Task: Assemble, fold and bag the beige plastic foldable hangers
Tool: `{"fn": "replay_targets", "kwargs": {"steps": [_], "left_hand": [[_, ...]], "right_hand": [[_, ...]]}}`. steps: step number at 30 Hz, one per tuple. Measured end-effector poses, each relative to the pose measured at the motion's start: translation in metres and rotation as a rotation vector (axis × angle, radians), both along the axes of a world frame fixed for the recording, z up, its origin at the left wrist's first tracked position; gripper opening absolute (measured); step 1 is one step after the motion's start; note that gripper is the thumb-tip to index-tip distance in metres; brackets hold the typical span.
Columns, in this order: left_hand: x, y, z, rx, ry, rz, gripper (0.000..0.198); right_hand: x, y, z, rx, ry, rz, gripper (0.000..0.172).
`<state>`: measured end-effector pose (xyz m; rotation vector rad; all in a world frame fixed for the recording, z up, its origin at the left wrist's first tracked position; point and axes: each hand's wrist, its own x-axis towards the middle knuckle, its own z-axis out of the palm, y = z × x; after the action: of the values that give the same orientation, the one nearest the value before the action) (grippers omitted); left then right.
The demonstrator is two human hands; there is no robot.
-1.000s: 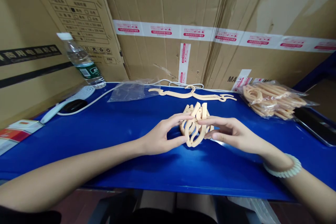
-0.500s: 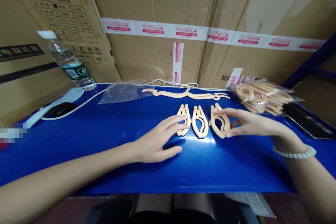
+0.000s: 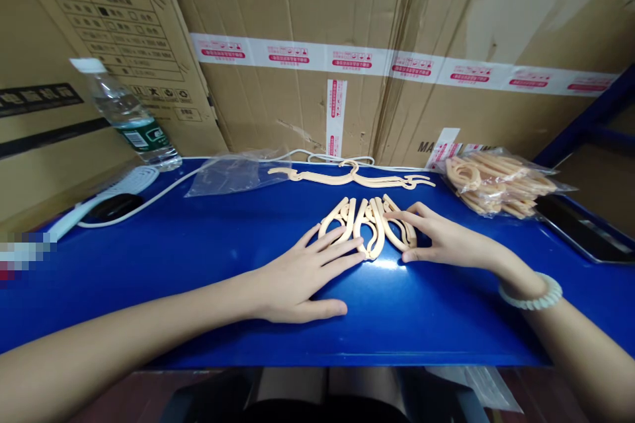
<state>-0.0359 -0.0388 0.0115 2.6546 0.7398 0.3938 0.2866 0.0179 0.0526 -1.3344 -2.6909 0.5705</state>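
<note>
Three folded beige travel hangers lie side by side on the blue table, close together. My left hand is spread flat, palm down. Its fingertips rest over the lower parts of the left hanger and the middle hanger. At the right hanger, my right hand grips the edge, thumb at the bottom and fingers near the upper part. Behind them lies an unfolded hanger with its arms stretched out and its hook pointing away.
A clear bag of folded hangers sits at the back right beside a dark phone-like device. At the left stand a water bottle and a white cable. An empty plastic bag lies near the cardboard boxes.
My right hand has slid the right hanger left against the middle one. The left and middle hangers are now closer together and tilted. My left hand has spread wider across them.
</note>
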Motion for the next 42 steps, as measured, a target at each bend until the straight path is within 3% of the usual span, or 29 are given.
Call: {"fn": "replay_targets", "kwargs": {"steps": [12, 18, 26, 38, 42], "left_hand": [[-0.001, 0.006, -0.006, 0.030, 0.052, 0.108, 0.072], [-0.001, 0.008, -0.007, 0.034, 0.026, 0.127, 0.072], [0.000, 0.008, -0.004, 0.053, 0.112, 0.125, 0.073], [0.001, 0.011, -0.003, 0.038, 0.084, 0.111, 0.072], [0.001, 0.011, -0.004, 0.061, 0.065, 0.109, 0.072]], "right_hand": [[-0.014, -0.001, -0.011, 0.171, -0.064, -0.038, 0.095], [-0.016, -0.001, -0.011, 0.228, -0.086, -0.035, 0.088], [-0.010, -0.003, 0.002, 0.170, -0.087, 0.017, 0.079], [-0.015, -0.004, -0.005, 0.187, -0.039, 0.015, 0.081], [-0.010, 0.002, -0.003, 0.226, 0.010, 0.005, 0.070]]}}
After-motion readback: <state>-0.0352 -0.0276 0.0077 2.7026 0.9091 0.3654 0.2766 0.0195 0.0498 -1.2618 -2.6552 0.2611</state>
